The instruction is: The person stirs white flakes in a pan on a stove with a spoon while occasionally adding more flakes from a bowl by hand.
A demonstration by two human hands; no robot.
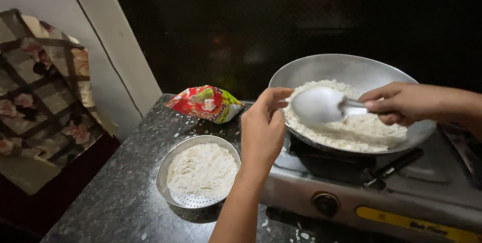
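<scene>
The dark speckled stone desk carries everything here, with a steel gas stove standing on its right part. On the burner sits a wide, shallow metal pan, tipped slightly and heaped with white flattened rice. Left of the stove, on the desk, stands a round perforated steel strainer holding a smaller mound of the same flakes, and behind it lies a crumpled red and green food packet. A few loose flakes are scattered on the desk around both.

The right hand has its fingers closed around the handle of a large metal spoon, whose bowl hangs just over the near side of the rice, back turned to the camera. The left hand is at the pan's near-left rim, thumb and fingers curled in a loose pinch right against the edge; whether it actually grips the rim I cannot tell.

The step looks like stirring or turning the rice in the pan while steadying it. The move in hand calls for a firm hold on the rim, care with hot metal, and shallow strokes so flakes do not spill over the low edge.
</scene>
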